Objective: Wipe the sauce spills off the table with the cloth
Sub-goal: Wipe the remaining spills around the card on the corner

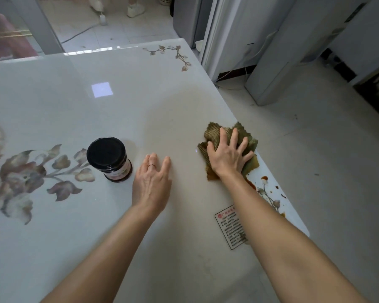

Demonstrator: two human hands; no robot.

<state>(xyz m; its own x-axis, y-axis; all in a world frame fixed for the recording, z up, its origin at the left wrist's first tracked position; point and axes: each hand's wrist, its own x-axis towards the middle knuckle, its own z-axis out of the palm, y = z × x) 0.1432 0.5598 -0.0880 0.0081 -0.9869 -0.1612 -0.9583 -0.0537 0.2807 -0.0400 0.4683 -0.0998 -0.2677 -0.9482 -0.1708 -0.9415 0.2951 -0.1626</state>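
Setting: home dining area.
Evidence: glossy white dining table (75, 106) printed with flower sprays. A small glass jar with a black screw lid (108, 158) stands on it. Pale tiled floor (315, 171). Tall white appliance-like units (282, 51) stand just beside the table. A second person's white shoes (136, 8) show on the far tiles.

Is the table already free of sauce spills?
No, reddish sauce spills lie on the table by its right edge, close to the cloth under the right hand.
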